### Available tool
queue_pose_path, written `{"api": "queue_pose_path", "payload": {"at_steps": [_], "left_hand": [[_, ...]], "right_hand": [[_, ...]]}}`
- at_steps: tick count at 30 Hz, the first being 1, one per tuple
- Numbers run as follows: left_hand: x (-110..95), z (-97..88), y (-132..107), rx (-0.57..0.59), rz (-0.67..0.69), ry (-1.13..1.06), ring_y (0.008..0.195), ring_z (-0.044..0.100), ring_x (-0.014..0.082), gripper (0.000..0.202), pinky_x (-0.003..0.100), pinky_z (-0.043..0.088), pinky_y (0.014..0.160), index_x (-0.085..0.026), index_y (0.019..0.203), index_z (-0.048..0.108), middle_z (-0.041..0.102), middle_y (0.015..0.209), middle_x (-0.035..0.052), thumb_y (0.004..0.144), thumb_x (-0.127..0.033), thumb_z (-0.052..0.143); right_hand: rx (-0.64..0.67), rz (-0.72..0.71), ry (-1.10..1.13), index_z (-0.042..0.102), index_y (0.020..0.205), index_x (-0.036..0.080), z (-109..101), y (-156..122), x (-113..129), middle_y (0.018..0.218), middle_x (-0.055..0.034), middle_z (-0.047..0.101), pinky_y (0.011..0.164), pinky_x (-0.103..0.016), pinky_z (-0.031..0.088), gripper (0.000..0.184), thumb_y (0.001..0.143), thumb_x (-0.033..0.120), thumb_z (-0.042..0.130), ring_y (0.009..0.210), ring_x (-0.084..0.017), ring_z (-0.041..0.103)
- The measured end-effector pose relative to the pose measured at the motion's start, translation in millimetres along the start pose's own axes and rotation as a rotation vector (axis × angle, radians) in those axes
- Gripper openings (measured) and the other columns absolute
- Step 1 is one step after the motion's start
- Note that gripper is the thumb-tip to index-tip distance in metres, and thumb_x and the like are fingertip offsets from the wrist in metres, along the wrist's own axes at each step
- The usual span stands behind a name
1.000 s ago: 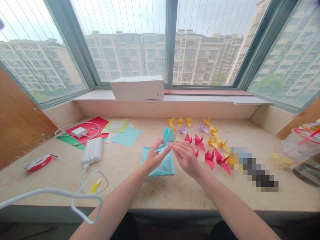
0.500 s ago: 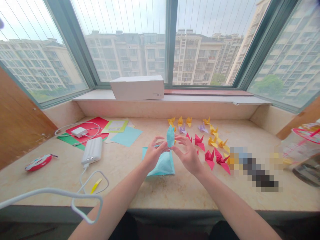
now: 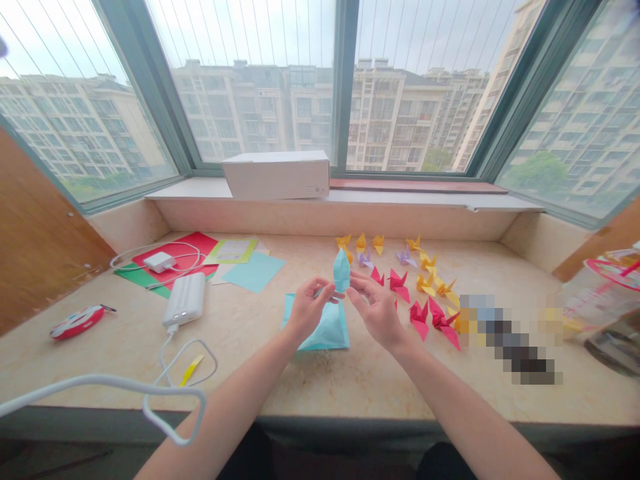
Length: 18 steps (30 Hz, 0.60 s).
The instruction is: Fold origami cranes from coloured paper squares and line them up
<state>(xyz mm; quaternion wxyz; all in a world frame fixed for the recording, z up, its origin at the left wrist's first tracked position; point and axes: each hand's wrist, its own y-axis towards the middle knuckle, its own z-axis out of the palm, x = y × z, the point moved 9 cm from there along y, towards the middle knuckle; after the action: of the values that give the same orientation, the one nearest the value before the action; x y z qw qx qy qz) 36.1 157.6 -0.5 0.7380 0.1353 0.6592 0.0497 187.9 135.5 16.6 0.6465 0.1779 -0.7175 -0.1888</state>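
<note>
My left hand point(image 3: 310, 310) pinches the lower end of a light blue folded paper piece point(image 3: 341, 271), which stands upright above the fingers. My right hand point(image 3: 379, 312) is beside it with the fingers spread, its fingertips close to the base of the piece. Contact between them is hard to tell. Below my left hand, a folded light blue paper sheet point(image 3: 323, 327) lies on the marble windowsill counter point(image 3: 280, 380). Pink origami cranes point(image 3: 420, 313) stand to the right of my right hand.
Yellow and lilac origami cranes point(image 3: 365, 257) stand behind the pink ones. To the left lie coloured paper sheets point(image 3: 253, 273), a white power bank point(image 3: 184, 300) with a white cable point(image 3: 175, 363), and a red tape dispenser point(image 3: 79, 323). A plastic container point(image 3: 603, 300) stands far right.
The blue piece has gone from tilted, with both hands around it, to upright. My right hand has drawn back slightly to the right, and its fingers have spread.
</note>
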Motion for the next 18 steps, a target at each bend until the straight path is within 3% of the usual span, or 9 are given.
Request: {"api": "queue_pose_path", "payload": {"at_steps": [5, 12, 18], "left_hand": [[-11, 3.0, -4, 0.034, 0.211, 0.323, 0.084, 0.071, 0.0188, 0.022, 0.029, 0.056, 0.074, -0.020, 0.088, 0.068, 0.075, 0.091, 0.0034, 0.085, -0.041, 0.065], [-24, 5.1, -10, 0.018, 0.332, 0.539, 0.085, 0.071, 0.0182, 0.015, 0.030, 0.055, 0.079, -0.021, 0.096, 0.069, 0.076, 0.093, 0.0026, 0.092, -0.029, 0.057], [-30, 3.8, -12, -0.022, 0.413, 0.629, 0.082, 0.071, 0.0173, 0.014, 0.028, 0.055, 0.077, -0.020, 0.093, 0.068, 0.076, 0.090, 0.0028, 0.092, -0.026, 0.055]], "right_hand": [[-0.047, -0.048, -0.133, 0.073, 0.110, 0.026, -8, 0, 7, 0.126, -0.0078, 0.065, 0.106, -0.047, 0.045, 0.026, 0.089, 0.036, 0.063, 0.119, -0.027, 0.060], [-0.069, -0.048, -0.165, 0.075, 0.104, 0.026, -9, 0, 7, 0.120, -0.0075, 0.068, 0.101, -0.043, 0.047, 0.025, 0.091, 0.041, 0.059, 0.116, -0.026, 0.062], [-0.098, -0.005, -0.226, 0.073, 0.087, 0.022, -18, 3, 3, 0.093, -0.0068, 0.075, 0.074, -0.035, 0.054, 0.031, 0.091, 0.049, 0.056, 0.084, -0.023, 0.070]]}}
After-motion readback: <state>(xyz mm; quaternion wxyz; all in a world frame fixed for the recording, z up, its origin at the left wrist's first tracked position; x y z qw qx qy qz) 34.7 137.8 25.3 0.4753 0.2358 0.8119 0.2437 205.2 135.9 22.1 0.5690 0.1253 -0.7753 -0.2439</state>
